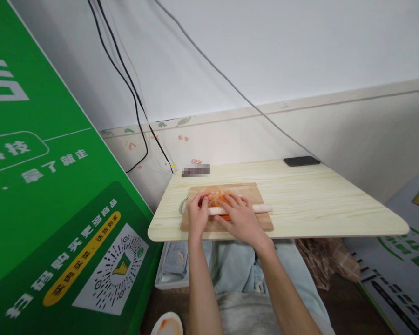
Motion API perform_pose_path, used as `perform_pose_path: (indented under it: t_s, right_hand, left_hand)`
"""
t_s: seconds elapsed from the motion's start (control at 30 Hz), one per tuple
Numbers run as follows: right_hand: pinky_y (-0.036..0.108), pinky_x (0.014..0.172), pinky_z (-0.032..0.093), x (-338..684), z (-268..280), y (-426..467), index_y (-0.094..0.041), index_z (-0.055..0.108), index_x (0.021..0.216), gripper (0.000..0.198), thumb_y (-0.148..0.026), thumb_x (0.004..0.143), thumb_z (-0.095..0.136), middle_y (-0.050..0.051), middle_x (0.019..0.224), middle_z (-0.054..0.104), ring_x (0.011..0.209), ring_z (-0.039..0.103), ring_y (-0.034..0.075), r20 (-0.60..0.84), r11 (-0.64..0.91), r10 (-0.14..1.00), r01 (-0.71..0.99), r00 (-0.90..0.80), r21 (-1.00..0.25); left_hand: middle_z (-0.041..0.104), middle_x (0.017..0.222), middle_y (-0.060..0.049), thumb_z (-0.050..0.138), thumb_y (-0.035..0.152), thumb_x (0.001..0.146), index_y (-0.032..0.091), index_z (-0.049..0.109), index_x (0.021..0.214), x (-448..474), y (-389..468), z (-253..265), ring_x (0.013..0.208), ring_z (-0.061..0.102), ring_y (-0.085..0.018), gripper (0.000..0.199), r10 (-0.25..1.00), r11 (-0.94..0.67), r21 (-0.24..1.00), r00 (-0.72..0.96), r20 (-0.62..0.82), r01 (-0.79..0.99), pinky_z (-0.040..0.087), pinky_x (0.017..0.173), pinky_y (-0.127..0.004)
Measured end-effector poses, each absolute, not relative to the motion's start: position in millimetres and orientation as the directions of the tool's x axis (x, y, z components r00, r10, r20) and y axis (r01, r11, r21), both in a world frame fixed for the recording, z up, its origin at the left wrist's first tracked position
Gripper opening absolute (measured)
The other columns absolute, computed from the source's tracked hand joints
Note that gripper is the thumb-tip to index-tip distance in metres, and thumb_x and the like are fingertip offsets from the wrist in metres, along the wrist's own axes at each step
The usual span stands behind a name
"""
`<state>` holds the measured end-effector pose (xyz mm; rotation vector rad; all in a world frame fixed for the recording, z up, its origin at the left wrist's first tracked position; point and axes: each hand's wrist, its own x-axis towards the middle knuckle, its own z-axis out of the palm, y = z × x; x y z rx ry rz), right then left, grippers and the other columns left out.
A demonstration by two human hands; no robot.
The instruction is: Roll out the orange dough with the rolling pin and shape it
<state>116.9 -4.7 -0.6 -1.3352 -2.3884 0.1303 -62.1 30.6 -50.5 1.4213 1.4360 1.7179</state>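
A wooden cutting board [192, 225] lies near the front edge of the table. On it is a flat orange thing in what looks like wrinkled clear film [216, 194]; my hands cover part of it. A pale wooden rolling pin [263, 208] crosses over the orange thing, its right end sticking out past the board's middle. My right hand [240, 217] lies on the pin with its fingers spread. At the pin's left end, my left hand [197, 213] has its fingers curled in, thumb near forefinger, at the film's left edge. What they pinch is hidden.
The pale wooden table [328, 204] carries a black phone [301, 161] at the back right and a blurred-out item [195, 170] at the back left. A metal ring handle [183, 206] juts from the board's left side. A green sign panel [73, 186] stands left; a white dish [167, 324] sits below.
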Motion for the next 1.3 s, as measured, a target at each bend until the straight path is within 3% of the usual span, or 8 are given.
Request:
perform_pose_path:
  t_s: [0.13,0.3,0.63,1.3]
  right_hand:
    - [0.057,0.129,0.031,122,-1,-8,-0.019,0.066,0.157,0.055,-0.049,0.111,0.062,0.019,0.166,0.061,0.158,0.049,0.036,0.273,0.560,0.826,0.778,-0.494,-0.286]
    - [0.056,0.130,0.030,130,-1,-11,-0.021,0.058,0.165,0.063,-0.054,0.112,0.060,0.018,0.171,0.055,0.163,0.044,0.034,0.209,0.578,0.816,0.747,-0.540,-0.329]
    - [0.056,0.126,0.033,117,-7,0,-0.020,0.073,0.145,0.045,-0.047,0.110,0.063,0.018,0.161,0.066,0.159,0.047,0.034,0.344,0.550,0.822,0.790,-0.454,-0.270]
    - [0.056,0.123,0.035,116,-7,1,-0.023,0.075,0.142,0.042,-0.047,0.110,0.063,0.016,0.155,0.071,0.152,0.054,0.034,0.356,0.545,0.823,0.792,-0.443,-0.274]
  left_hand:
    - [0.084,0.097,-0.007,0.060,0.024,0.097,0.019,0.081,0.103,-63,31,-52,0.093,0.080,-0.022,0.022,0.851,-0.326,0.912,-0.344,0.397,0.249,0.063,0.091,-0.034]
    - [0.084,0.098,-0.007,0.060,0.025,0.098,0.019,0.081,0.103,-64,31,-53,0.093,0.080,-0.022,0.022,0.847,-0.343,0.907,-0.336,0.412,0.245,0.063,0.091,-0.034]
    - [0.084,0.097,-0.007,0.059,0.023,0.097,0.019,0.081,0.104,-62,31,-52,0.093,0.080,-0.022,0.023,0.863,-0.304,0.926,-0.347,0.367,0.224,0.062,0.090,-0.034]
    - [0.084,0.096,-0.007,0.060,0.022,0.097,0.019,0.081,0.102,-63,32,-51,0.092,0.080,-0.022,0.022,0.855,-0.323,0.919,-0.348,0.385,0.226,0.063,0.088,-0.034]
